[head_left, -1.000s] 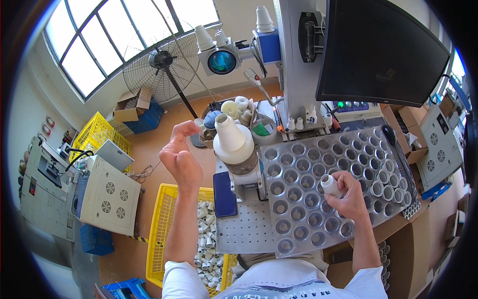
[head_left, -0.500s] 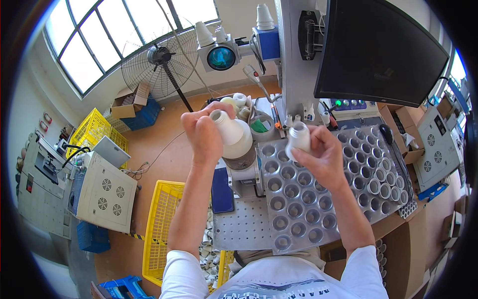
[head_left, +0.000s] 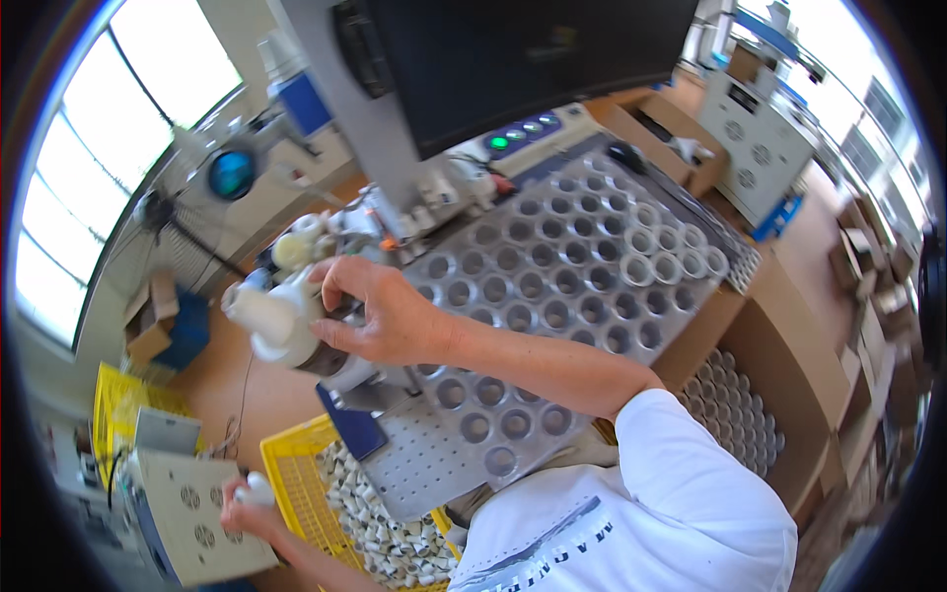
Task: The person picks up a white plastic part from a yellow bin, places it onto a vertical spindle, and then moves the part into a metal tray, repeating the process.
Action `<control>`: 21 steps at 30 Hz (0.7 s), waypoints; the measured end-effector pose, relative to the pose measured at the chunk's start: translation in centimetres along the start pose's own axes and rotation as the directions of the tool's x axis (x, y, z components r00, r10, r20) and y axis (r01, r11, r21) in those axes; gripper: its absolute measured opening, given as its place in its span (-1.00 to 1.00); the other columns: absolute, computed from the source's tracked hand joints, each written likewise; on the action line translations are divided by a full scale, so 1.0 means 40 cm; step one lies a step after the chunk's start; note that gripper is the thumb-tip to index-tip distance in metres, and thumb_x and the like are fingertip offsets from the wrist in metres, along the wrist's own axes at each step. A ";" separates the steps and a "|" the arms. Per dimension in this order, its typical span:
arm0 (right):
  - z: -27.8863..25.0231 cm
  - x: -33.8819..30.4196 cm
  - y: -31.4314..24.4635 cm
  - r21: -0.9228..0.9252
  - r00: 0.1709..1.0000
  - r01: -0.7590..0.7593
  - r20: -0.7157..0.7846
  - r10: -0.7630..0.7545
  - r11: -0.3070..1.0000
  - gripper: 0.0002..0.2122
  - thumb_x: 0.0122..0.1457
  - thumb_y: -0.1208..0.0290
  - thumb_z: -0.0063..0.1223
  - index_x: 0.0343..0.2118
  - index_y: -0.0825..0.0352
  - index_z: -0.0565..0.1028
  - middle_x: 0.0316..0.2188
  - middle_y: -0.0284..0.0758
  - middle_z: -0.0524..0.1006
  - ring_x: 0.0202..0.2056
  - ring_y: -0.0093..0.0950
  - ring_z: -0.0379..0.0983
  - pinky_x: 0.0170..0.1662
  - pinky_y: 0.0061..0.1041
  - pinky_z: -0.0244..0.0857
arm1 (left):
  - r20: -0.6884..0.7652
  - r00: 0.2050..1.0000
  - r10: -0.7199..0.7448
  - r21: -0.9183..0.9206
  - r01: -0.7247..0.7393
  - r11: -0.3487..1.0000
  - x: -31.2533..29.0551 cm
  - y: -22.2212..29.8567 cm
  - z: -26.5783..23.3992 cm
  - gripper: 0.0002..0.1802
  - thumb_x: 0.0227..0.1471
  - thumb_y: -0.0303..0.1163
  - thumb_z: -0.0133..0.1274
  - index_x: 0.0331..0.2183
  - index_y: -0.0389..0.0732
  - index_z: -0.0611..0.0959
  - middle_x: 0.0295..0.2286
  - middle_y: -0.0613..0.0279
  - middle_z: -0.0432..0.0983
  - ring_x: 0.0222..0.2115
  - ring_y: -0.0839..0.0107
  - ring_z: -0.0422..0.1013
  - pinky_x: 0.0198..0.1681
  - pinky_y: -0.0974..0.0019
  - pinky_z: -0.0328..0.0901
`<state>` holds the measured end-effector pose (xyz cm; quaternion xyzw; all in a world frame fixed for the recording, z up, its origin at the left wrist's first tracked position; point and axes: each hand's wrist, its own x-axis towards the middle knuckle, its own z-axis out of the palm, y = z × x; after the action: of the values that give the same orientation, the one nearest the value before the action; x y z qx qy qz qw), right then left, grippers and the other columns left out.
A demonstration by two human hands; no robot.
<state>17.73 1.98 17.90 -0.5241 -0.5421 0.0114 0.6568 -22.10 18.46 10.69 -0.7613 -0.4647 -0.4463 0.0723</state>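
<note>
My right hand [head_left: 390, 314] reaches across to a round white holder [head_left: 294, 296] beside the metal work plate. On that holder sits a white bottle-shaped piece [head_left: 264, 318] with a narrow neck, tilted left in the picture. My right thumb and forefinger are apart at the holder's edge, close behind the piece; whether they touch it is blurred. Down at the lower left, my left hand [head_left: 247, 515] is closed on a small white bottle-shaped piece [head_left: 258, 487], beside the yellow basket [head_left: 286, 464]. Many white pieces [head_left: 385, 518] lie loose in the basket.
A metal tray with round holes [head_left: 528, 286] fills the bench, with several white pieces [head_left: 666, 252] at its far right. A monitor [head_left: 533, 69] hangs above. Right of me stands a cardboard box [head_left: 789, 365] of pieces. A standing fan [head_left: 158, 212] is at left.
My left hand has moved from the holder down to the basket's side with a white piece. My right hand has brought its piece left to the holder. The view has turned.
</note>
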 end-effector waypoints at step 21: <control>-0.672 -0.236 -0.109 -0.974 0.643 -0.131 0.058 0.764 0.184 -0.55 -0.11 0.61 0.18 -0.05 0.30 0.52 -0.07 -0.19 0.50 0.07 -0.16 0.38 0.16 -0.23 0.26 | 0.127 0.970 -0.207 -0.700 0.235 0.674 -0.091 0.337 0.130 -0.64 -0.30 -0.49 -0.25 -0.45 -0.48 0.56 -0.37 0.04 0.53 -0.23 0.22 0.45 0.01 0.24 0.29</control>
<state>30.88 -23.64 18.04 -0.9069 -0.4165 0.0605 0.0205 -9.13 11.35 9.01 -0.6762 -0.3466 -0.5820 -0.2896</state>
